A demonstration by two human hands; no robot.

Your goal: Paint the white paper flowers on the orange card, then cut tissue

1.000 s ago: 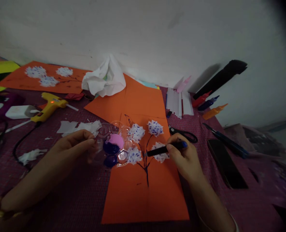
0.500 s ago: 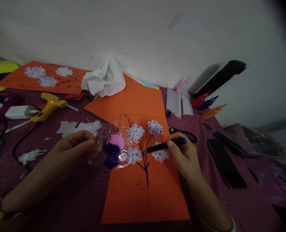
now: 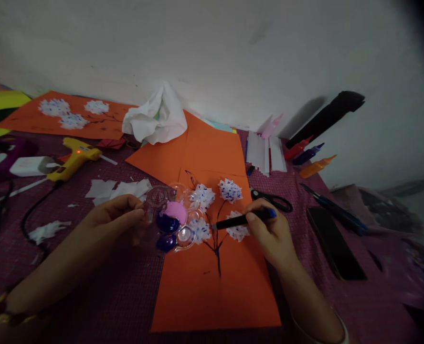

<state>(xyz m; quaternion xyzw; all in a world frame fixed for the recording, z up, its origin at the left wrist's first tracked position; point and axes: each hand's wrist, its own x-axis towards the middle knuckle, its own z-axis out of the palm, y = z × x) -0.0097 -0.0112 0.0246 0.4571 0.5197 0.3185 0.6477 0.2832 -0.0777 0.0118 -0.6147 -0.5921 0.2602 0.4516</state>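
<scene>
Palette (image 3: 185,235) and pen (image 3: 235,221) above orange paper (image 3: 215,298). With our left hand (image 3: 111,222) we hold the palette by its rim, thumb and forefinger drawn close together, the lower fingers dim in shadow. Its clear round wells carry pink paint (image 3: 176,211) and dark blue paint (image 3: 167,223); on the side toward the right hand it overlaps the paper's edge. With our right hand (image 3: 271,234) we grip the pen, black with a blue end, its barrel nearly level and its tip pointing toward the left hand. The tip lies over the dark painted stem (image 3: 218,255); we cannot tell whether it touches. Between our hands and just beyond them we count four white flowers (image 3: 229,190), flecked with blue, around the stem. Beyond the right hand we note black-handled scissors (image 3: 265,194), white strips (image 3: 265,150) and an orange bottle (image 3: 317,166); to its right lies a dark phone (image 3: 335,243). Just beyond the left hand we find white paper scraps (image 3: 117,190) and, farther off to its left, a yellow glue gun (image 3: 74,160) showing a small lit spot. Well beyond both hands, crumpled tissue (image 3: 158,114) overlaps a second orange sheet (image 3: 212,143). Checked purple cloth (image 3: 119,296) covers the tabletop.
</scene>
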